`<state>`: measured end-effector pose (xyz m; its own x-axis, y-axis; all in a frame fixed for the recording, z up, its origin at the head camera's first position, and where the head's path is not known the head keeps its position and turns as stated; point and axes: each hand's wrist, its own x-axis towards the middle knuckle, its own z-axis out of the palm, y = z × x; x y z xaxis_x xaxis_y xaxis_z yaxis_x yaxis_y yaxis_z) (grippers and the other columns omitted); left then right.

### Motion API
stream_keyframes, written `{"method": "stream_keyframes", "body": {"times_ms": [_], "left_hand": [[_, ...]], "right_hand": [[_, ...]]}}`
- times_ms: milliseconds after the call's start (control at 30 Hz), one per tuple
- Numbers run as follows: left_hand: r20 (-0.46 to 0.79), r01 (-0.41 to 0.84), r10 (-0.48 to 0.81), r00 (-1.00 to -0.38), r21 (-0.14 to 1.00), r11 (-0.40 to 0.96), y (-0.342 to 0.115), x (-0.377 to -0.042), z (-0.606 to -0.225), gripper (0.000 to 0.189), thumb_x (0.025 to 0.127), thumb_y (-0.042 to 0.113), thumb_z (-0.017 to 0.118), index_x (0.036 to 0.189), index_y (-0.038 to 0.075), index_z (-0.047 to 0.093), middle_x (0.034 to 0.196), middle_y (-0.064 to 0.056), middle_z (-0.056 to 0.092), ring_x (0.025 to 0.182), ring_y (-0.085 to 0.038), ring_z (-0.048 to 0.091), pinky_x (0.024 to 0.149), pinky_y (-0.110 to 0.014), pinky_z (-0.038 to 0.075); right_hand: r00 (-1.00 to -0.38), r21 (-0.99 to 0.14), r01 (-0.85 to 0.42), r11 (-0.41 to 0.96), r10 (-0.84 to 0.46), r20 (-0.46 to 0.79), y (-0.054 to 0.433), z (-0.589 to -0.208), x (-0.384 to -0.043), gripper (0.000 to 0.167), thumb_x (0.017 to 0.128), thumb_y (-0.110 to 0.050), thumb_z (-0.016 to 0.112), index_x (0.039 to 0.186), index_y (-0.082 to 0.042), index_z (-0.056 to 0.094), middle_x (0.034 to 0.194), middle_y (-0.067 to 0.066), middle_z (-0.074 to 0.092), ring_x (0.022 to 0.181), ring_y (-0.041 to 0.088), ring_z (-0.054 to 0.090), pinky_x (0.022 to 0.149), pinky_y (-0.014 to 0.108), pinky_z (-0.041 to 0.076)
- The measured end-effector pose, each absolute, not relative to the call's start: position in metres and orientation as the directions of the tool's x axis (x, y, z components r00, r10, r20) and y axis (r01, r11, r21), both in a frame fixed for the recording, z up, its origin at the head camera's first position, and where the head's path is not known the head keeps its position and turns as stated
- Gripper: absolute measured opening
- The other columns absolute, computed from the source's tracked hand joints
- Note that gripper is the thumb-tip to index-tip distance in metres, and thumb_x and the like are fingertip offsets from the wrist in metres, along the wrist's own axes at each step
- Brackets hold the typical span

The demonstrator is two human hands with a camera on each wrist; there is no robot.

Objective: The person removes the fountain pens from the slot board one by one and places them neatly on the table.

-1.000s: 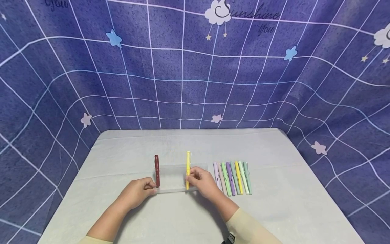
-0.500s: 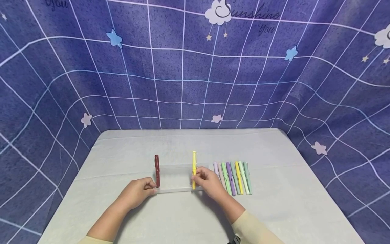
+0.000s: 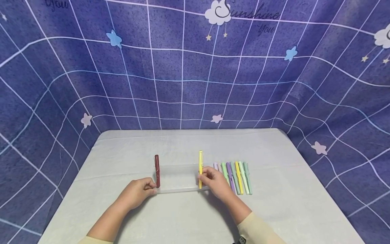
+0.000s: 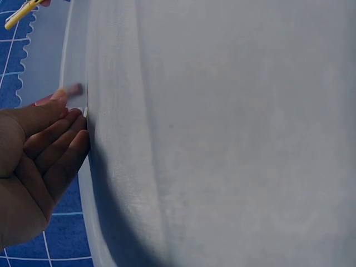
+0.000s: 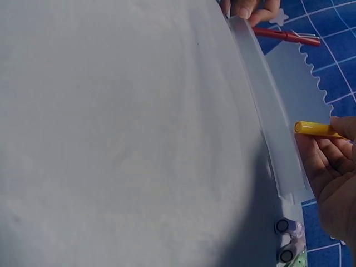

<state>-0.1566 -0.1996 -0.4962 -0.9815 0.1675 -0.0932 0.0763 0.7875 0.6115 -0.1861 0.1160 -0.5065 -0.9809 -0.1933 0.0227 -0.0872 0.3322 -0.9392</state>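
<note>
A clear plastic pen rack (image 3: pixel 177 190) with a scalloped back edge (image 5: pixel 315 75) lies in the middle of the table. My left hand (image 3: pixel 137 193) pinches its front left corner between thumb and fingers. Just inside that end, a dark red pen (image 3: pixel 157 172) lies across the rack, clip end toward the back. Between thumb and fingertips, my right hand (image 3: pixel 217 183) holds a yellow pen (image 3: pixel 200 161) over the rack's right end, lined up front to back. In the right wrist view, the round end of this yellow pen (image 5: pixel 311 128) sits close over the front strip.
Right of the rack, several pens lie side by side in a row, among them a purple pen (image 3: pixel 229 173), another yellow pen (image 3: pixel 238 176) and a teal pen (image 3: pixel 247 178). My right forearm partly covers the row. A blue patterned curtain (image 3: pixel 195 84) surrounds the white-covered table (image 3: pixel 170 220).
My right hand has carried the yellow pen rightward along the rack to near its right end, covering more of the loose pens. The left hand, rack and dark red pen have stayed put.
</note>
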Motion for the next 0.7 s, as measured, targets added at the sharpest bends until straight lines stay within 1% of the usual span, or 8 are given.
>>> {"method": "stream_keyframes", "body": {"times_ms": [33,167,233,400,533,700], "left_hand": [[-0.091,0.080,0.171,-0.981,0.612,0.787,-0.200,-0.157,-0.496,0.008,0.086,0.024,0.075,0.089,0.025,0.067,0.079,0.018,0.069,0.072,-0.003,0.058,0.077,-0.034,0.049],[-0.090,0.081,0.172,-0.981,0.614,0.785,-0.199,-0.156,-0.496,0.008,0.086,0.023,0.075,0.089,0.025,0.067,0.079,0.017,0.069,0.073,-0.003,0.058,0.078,-0.035,0.049],[-0.090,0.080,0.170,-0.981,0.613,0.786,-0.199,-0.156,-0.496,0.008,0.086,0.023,0.075,0.088,0.025,0.067,0.080,0.017,0.070,0.074,-0.003,0.059,0.079,-0.035,0.049],[-0.093,0.078,0.169,-0.981,0.610,0.789,-0.199,-0.155,-0.495,0.008,0.087,0.023,0.075,0.088,0.025,0.067,0.080,0.017,0.070,0.075,-0.002,0.059,0.079,-0.036,0.050],[-0.093,0.081,0.171,-0.981,0.604,0.793,-0.200,-0.156,-0.496,0.008,0.087,0.024,0.074,0.089,0.026,0.067,0.081,0.017,0.070,0.077,-0.002,0.060,0.080,-0.036,0.050],[-0.094,0.082,0.173,-0.980,0.605,0.792,-0.200,-0.156,-0.496,0.008,0.087,0.024,0.074,0.089,0.026,0.067,0.082,0.017,0.071,0.078,-0.002,0.061,0.081,-0.038,0.051]], "right_hand": [[-0.982,-0.940,-0.087,0.331,-0.189,0.024,0.117,-0.507,-0.186,0.013,0.094,-0.011,0.065,0.103,-0.001,0.065,0.091,0.016,0.070,0.081,0.028,0.067,0.073,0.037,0.056],[-0.988,-0.933,-0.078,0.351,-0.154,0.024,0.123,-0.507,-0.187,0.014,0.092,-0.018,0.069,0.101,-0.007,0.066,0.089,0.007,0.071,0.079,0.018,0.066,0.070,0.026,0.053],[-0.989,-0.938,-0.071,0.341,-0.145,0.022,0.126,-0.508,-0.187,0.015,0.091,-0.020,0.071,0.100,-0.009,0.066,0.088,0.004,0.070,0.078,0.014,0.064,0.070,0.024,0.052],[-0.990,-0.937,-0.081,0.340,-0.139,0.035,0.134,-0.508,-0.186,0.013,0.090,-0.021,0.072,0.097,-0.011,0.066,0.085,0.001,0.069,0.076,0.013,0.063,0.068,0.024,0.053],[-0.990,-0.932,-0.084,0.352,-0.133,0.039,0.139,-0.507,-0.186,0.013,0.091,-0.022,0.071,0.098,-0.012,0.067,0.086,0.000,0.069,0.076,0.013,0.064,0.068,0.025,0.052],[-0.992,-0.936,-0.075,0.345,-0.124,0.034,0.147,-0.507,-0.186,0.015,0.091,-0.022,0.071,0.099,-0.010,0.067,0.088,0.002,0.071,0.077,0.012,0.065,0.070,0.026,0.054]]}}
